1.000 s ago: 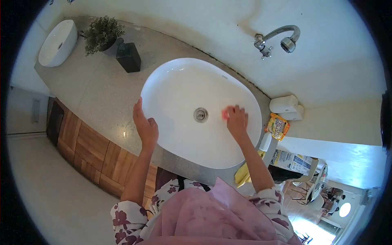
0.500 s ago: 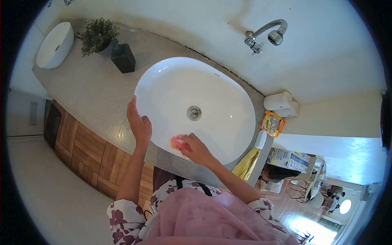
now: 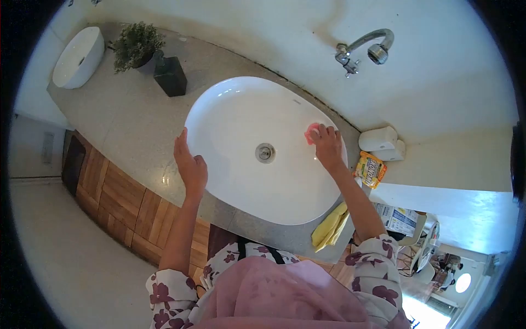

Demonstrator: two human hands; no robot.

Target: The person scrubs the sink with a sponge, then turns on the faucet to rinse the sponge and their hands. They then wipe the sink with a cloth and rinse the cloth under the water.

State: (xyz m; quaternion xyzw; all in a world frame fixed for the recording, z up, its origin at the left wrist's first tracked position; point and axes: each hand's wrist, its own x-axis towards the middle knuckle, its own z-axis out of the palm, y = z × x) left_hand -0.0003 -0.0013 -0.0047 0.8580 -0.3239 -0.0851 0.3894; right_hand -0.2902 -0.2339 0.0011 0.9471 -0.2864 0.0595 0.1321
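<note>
A white oval washbasin with a metal drain in its middle sits on the grey counter. Against its left rim rests my left hand, fingers stretched out and holding nothing. My right hand presses a pink sponge to the basin's inner wall on the right side. Part of the sponge is hidden under the fingers.
A wall faucet hangs above the back right. A dark dispenser bottle, a potted plant and a smaller basin stand left. A yellow cloth, a yellow-orange packet and white rolls lie right.
My right hand has carried the sponge from the basin's near side up and right to its right inner wall. The left hand stays at the left rim.
</note>
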